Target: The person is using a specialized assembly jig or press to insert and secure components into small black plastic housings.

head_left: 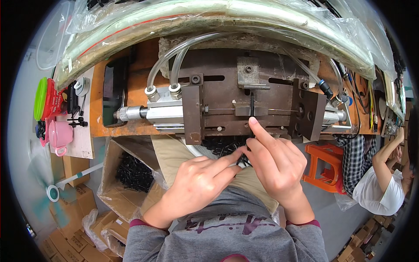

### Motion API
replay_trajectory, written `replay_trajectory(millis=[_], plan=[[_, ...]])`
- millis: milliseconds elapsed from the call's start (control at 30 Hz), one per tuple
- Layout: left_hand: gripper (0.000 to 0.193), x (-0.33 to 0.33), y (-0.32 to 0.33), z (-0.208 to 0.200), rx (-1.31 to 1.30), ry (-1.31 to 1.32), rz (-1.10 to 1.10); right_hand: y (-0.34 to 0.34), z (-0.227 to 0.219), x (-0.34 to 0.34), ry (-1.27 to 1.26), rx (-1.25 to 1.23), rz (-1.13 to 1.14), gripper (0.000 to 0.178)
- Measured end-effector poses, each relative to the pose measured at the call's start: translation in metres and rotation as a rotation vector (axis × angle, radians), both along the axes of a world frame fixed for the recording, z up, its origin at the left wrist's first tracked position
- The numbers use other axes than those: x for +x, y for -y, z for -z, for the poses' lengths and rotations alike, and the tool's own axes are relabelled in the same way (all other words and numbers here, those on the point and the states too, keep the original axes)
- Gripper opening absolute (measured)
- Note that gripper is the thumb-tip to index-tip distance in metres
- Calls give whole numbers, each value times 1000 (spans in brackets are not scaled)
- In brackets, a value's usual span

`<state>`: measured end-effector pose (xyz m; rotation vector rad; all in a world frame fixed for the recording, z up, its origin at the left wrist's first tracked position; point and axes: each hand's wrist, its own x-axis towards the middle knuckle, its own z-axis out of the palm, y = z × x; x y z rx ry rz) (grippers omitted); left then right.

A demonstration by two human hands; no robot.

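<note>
The slim black rod [252, 104] seems light and stiff, best pinched at its near end. The right hand [277, 168] extends its index there; the left hand's [196, 181] fingers are narrowed, grip unclear.

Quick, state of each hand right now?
Left hand: fingers partly bent; whether it holds anything can't be told.
Right hand: index finger extended to the black rod; others curled, contents hidden.

A dark metal fixture [209, 63] is mounted on the wooden worktop [144, 52]. A slender black part [252, 102] is positioned across its central block [262, 110]; the near end is contacted by the index finger of the right hand [279, 168]. The left hand [194, 179] is held beside it, near loose black pieces [218, 146].
</note>
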<state>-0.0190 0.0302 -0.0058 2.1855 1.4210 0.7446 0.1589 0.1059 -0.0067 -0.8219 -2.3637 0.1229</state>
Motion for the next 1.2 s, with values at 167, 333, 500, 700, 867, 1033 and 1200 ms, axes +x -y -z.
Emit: replay_trajectory(millis=[167, 333, 500, 700, 867, 1033, 1200], plan=[[19, 3, 8, 16, -25, 57, 99, -2, -4, -7, 84, 42, 31, 22], [21, 7, 8, 28, -83, 60, 127, -4, -7, -7, 101, 38, 35, 22], [33, 8, 8, 30, -48, 28, 53, -2, -14, -6, 139, 22, 18, 23], [46, 5, 7, 27, 0, 87, 1, -20, -40, -9, 92, -42, -80, 26], [40, 6, 11, 29, 79, 145, -51, -88, -78, -52, -246, 51, -165, 16], [41, 6, 16, 26, 127, 179, -38, -190, -119, -95, -100, -178, -80, 24], [40, 4, 22, 39, 147, 181, -40, -317, -128, -85, 217, 66, 83, 46]])
